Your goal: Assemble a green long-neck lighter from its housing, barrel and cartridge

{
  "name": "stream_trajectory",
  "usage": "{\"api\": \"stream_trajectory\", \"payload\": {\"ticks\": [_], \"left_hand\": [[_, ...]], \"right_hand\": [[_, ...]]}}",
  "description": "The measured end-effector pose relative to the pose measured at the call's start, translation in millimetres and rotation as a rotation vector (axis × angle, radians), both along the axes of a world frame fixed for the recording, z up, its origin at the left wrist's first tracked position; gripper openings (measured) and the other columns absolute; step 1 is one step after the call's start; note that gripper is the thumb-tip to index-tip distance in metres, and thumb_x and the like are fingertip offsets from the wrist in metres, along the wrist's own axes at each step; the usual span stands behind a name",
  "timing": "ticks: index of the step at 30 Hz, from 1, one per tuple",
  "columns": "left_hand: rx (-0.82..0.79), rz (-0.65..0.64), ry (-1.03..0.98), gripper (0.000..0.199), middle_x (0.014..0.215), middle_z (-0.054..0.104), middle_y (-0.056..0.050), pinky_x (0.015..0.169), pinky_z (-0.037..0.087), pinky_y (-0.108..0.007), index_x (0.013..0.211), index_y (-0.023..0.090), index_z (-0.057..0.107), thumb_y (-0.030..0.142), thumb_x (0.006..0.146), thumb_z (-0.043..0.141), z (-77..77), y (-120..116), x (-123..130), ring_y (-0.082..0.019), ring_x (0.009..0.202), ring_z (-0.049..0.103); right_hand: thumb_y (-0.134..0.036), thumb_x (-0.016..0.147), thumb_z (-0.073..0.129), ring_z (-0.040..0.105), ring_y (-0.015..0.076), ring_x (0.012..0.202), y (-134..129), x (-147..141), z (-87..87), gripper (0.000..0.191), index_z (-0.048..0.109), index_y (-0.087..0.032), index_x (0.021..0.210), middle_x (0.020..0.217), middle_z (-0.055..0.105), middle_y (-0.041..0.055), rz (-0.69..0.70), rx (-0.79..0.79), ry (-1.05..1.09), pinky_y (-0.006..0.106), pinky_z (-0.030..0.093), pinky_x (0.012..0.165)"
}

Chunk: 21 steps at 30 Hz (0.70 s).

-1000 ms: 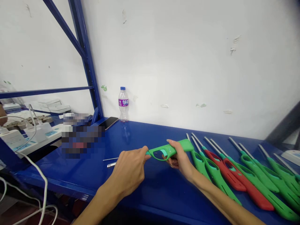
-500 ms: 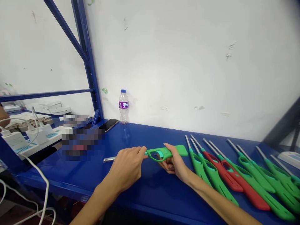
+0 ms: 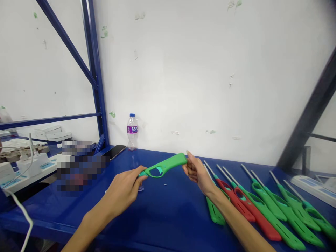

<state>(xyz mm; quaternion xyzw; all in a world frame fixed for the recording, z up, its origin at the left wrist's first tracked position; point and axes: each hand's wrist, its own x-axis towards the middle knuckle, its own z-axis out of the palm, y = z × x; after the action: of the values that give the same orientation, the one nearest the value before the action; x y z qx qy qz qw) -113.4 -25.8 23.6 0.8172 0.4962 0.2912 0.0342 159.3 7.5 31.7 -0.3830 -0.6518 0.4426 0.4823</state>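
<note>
A green gas lighter point(image 3: 170, 163) is held above the blue table, its handle end raised to the right. My left hand point(image 3: 123, 187) is closed around the lighter's neck and covers most of its metal rod. At the handle's butt end, my right hand point(image 3: 196, 171) has its fingers curled in, with the fingertips against or very close to that end. Whether they pinch a small part there is hidden. Under my left hand a small shiny, clear-looking piece point(image 3: 141, 188) shows on the table, and a tiny bit point(image 3: 165, 184) lies right of it.
Several green lighters point(image 3: 285, 206) and red lighters point(image 3: 243, 201) lie in a row at the right. A bottle point(image 3: 132, 134) and a phone point(image 3: 115, 152) are by the wall. Power strips point(image 3: 34, 168) with a white cable point(image 3: 19, 206) sit left, near the blue frame point(image 3: 96, 87).
The lighter has swung so its handle end points up to the right. My right hand has slid from the grip to the butt end. My left hand keeps its hold.
</note>
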Motion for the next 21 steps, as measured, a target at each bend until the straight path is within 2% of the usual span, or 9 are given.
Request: {"api": "stream_trajectory", "payload": {"ticks": [3,6,11,15,18,21], "left_hand": [[-0.034,0.021,0.029,0.028,0.092,0.075,-0.004,0.072,0.042,-0.033,0.116,0.025,0.063,0.037,0.107,0.039,2.7,-1.3,-1.8,-0.027,0.084,0.071],[-0.082,-0.024,0.031,0.028,0.095,0.075,-0.004,0.074,0.040,-0.034,0.115,0.025,0.062,0.036,0.108,0.037,3.0,-6.6,3.9,-0.027,0.086,0.070],[-0.114,-0.011,0.083,0.029,0.087,0.070,-0.004,0.068,0.034,-0.034,0.102,0.024,0.059,0.034,0.109,0.033,7.6,-13.3,9.7,-0.026,0.079,0.065],[-0.114,-0.004,0.110,0.028,0.089,0.070,-0.004,0.069,0.035,-0.035,0.106,0.024,0.060,0.032,0.109,0.034,7.6,-14.7,8.2,-0.028,0.083,0.066],[-0.112,-0.013,0.090,0.026,0.094,0.073,-0.004,0.072,0.038,-0.035,0.112,0.024,0.060,0.034,0.109,0.036,4.0,-15.7,9.7,-0.028,0.088,0.069],[-0.096,-0.016,0.096,0.026,0.099,0.074,-0.003,0.074,0.040,-0.035,0.115,0.025,0.061,0.034,0.110,0.037,0.4,-15.5,11.8,-0.028,0.091,0.070]], "right_hand": [[-0.084,0.090,0.046,0.014,0.0070,0.041,5.1,-0.7,-5.3,0.073,0.041,-0.023,0.050,0.047,0.016,-0.0098,-0.037,0.013,-0.008,0.026,0.012,0.042],[-0.084,0.090,0.048,0.015,0.0061,0.040,6.3,-0.3,-6.4,0.075,0.034,-0.024,0.047,0.046,0.018,-0.0090,-0.067,0.017,-0.038,0.025,0.012,0.040],[-0.085,0.090,0.045,0.017,0.0065,0.035,11.4,4.7,-6.2,0.079,0.039,-0.023,0.041,0.038,0.017,-0.0082,-0.072,-0.009,-0.092,0.026,0.012,0.038],[-0.085,0.091,0.041,0.017,0.0064,0.033,13.4,3.1,-10.0,0.080,0.038,-0.024,0.039,0.036,0.016,-0.0084,-0.049,-0.028,-0.116,0.025,0.015,0.036],[-0.081,0.095,0.035,0.018,0.0076,0.034,11.3,1.8,-9.7,0.076,0.049,-0.022,0.049,0.041,0.016,-0.0100,-0.046,-0.005,-0.131,0.024,0.022,0.036],[-0.073,0.099,0.036,0.028,0.0103,0.039,8.1,2.6,-6.5,0.064,0.065,-0.019,0.080,0.050,0.030,-0.0091,-0.073,0.061,-0.179,0.024,0.031,0.039]]}}
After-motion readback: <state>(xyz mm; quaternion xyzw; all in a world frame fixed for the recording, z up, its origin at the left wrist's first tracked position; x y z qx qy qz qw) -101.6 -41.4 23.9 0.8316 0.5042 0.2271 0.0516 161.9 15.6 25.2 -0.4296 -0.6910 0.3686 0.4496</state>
